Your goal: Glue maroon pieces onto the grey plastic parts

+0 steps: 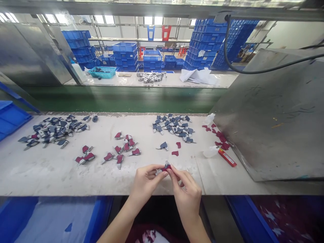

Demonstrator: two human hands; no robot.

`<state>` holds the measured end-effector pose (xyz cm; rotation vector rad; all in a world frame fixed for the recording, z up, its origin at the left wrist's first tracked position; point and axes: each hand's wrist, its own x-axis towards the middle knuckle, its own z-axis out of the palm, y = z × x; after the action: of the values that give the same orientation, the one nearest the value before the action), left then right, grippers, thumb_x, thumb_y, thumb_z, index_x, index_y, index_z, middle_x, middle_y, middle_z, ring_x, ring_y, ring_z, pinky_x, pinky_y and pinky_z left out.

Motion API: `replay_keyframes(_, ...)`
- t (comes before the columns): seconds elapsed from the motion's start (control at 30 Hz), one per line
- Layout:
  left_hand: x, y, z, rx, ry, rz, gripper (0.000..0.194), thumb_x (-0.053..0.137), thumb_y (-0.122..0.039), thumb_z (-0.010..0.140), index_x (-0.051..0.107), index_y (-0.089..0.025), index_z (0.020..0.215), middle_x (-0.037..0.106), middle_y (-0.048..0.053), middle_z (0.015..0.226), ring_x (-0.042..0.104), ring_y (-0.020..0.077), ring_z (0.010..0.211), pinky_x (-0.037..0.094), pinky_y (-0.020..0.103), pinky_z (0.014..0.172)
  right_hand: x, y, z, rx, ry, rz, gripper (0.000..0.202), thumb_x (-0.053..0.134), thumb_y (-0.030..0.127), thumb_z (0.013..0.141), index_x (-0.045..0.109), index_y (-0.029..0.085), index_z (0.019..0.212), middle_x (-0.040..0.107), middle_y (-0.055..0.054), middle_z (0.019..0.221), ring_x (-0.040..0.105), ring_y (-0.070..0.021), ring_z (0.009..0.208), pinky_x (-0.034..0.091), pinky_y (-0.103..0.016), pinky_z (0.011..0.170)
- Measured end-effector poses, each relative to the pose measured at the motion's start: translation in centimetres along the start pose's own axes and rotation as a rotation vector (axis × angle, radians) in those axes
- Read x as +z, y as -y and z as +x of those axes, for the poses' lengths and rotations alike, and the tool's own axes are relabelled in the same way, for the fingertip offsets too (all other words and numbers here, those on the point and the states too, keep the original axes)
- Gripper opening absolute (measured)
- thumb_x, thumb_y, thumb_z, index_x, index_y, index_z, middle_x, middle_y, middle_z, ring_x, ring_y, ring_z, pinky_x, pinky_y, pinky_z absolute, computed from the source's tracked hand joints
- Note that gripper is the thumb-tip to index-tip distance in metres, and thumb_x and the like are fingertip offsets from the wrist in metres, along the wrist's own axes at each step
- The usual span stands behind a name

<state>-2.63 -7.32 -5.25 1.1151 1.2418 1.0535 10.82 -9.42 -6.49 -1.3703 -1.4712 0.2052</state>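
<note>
Near the table's front edge, my left hand [146, 180] and my right hand [186, 185] pinch one small part [166, 166] between their fingertips. It shows maroon, dark blue and light grey; the fingers cover much of it. Just beyond lie two loose maroon pieces [175, 153] and a single dark blue and grey part [164, 145]. Farther back is a pile of dark blue and grey parts [174, 126]. Left of my hands are several maroon and grey parts [126, 145]. Another pile of mostly dark blue parts [54, 130] sits at the far left.
More maroon pieces [221, 136] lie at the right, beside a red box-like item [227, 157] and a clear bottle [211, 152]. A metal panel [283, 114] bounds the right side. Behind the table runs a green belt [126, 99]. Blue bins [101, 219] stand below the front edge.
</note>
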Motion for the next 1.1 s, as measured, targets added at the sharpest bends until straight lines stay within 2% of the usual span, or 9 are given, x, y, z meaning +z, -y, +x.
replay_keyframes(0.1,0.0,-0.2,0.0,-0.013,-0.002,-0.098,0.024,0.080,-0.035,0.073,0.078,-0.017,0.089,0.081,0.007,0.085,0.078,0.0250,0.082,0.065,0.031,0.079,0.0,-0.2,-0.1,0.041,-0.015,0.024,0.018,0.066,0.032,0.091,0.079,0.023,0.099,0.064,-0.002,0.066,0.056,-0.0128,0.054,0.048,-0.025,0.052)
replay_keyframes(0.17,0.0,-0.6,-0.1,-0.011,0.003,-0.135,0.020,0.081,-0.031,0.071,0.078,-0.018,0.086,0.082,0.006,0.085,0.078,0.0247,0.082,0.065,0.030,0.079,-0.3,-0.5,0.2,0.152,0.008,0.113,0.021,0.069,0.037,0.087,0.079,0.023,0.100,0.066,-0.004,0.075,0.058,-0.0135,0.058,0.048,-0.025,0.049)
replay_keyframes(0.27,-0.1,-1.4,-0.4,-0.001,0.050,-0.151,0.015,0.081,-0.025,0.071,0.079,-0.019,0.084,0.082,0.004,0.087,0.078,0.0241,0.084,0.064,0.028,0.079,-1.2,-1.0,1.1,0.370,0.221,0.388,0.031,0.072,0.043,0.082,0.078,0.021,0.103,0.070,-0.008,0.089,0.065,-0.0178,0.073,0.054,-0.025,0.054)
replay_keyframes(0.33,-0.2,-1.9,-0.6,-0.001,0.095,-0.137,0.014,0.079,-0.023,0.072,0.080,-0.020,0.086,0.082,0.004,0.088,0.078,0.0239,0.084,0.065,0.029,0.080,-1.8,-1.3,1.7,0.469,0.400,0.585,0.028,0.073,0.043,0.081,0.079,0.021,0.096,0.070,-0.007,0.085,0.067,-0.0194,0.078,0.058,-0.028,0.061)
replay_keyframes(0.4,-0.2,-2.3,-0.8,0.000,0.132,-0.108,0.015,0.077,-0.022,0.074,0.080,-0.020,0.089,0.082,0.004,0.090,0.078,0.0236,0.084,0.065,0.029,0.080,-2.3,-1.3,2.2,0.516,0.474,0.704,0.022,0.076,0.042,0.078,0.079,0.021,0.086,0.069,-0.004,0.078,0.066,-0.0187,0.075,0.058,-0.029,0.064)
replay_keyframes(0.53,0.0,-2.6,-1.2,0.014,0.151,-0.047,0.016,0.076,-0.021,0.076,0.081,-0.020,0.091,0.082,0.004,0.090,0.078,0.0228,0.084,0.065,0.028,0.078,-2.4,-1.0,2.0,0.497,0.415,0.753,0.018,0.076,0.039,0.078,0.077,0.021,0.083,0.068,-0.002,0.075,0.066,-0.0177,0.072,0.057,-0.029,0.065)
replay_keyframes(0.67,0.6,-2.8,-1.4,0.052,0.066,-0.043,0.014,0.075,-0.020,0.075,0.080,-0.019,0.087,0.082,0.004,0.088,0.078,0.0226,0.081,0.066,0.028,0.076,-2.1,-0.7,1.2,0.403,0.333,0.659,0.015,0.070,0.034,0.086,0.077,0.022,0.091,0.066,-0.003,0.082,0.065,-0.0175,0.077,0.055,-0.028,0.068)
replay_keyframes(0.8,1.1,-3.2,-1.4,0.062,0.007,-0.082,0.013,0.070,-0.018,0.076,0.079,-0.017,0.086,0.082,0.005,0.087,0.078,0.0229,0.078,0.066,0.031,0.077,-2.2,-0.6,1.1,0.319,0.332,0.602,0.019,0.061,0.031,0.093,0.075,0.023,0.102,0.066,-0.006,0.089,0.064,-0.0186,0.084,0.056,-0.030,0.073)
replay_keyframes(1.1,1.8,-3.1,-2.0,0.233,-0.043,-0.010,0.014,0.068,-0.012,0.079,0.079,-0.019,0.085,0.081,0.004,0.087,0.076,0.0181,0.079,0.064,0.022,0.071,-1.4,-0.2,1.0,0.296,0.172,0.665,0.010,0.063,0.026,0.091,0.073,0.023,0.089,0.062,-0.001,0.079,0.060,-0.0136,0.075,0.053,-0.022,0.067)
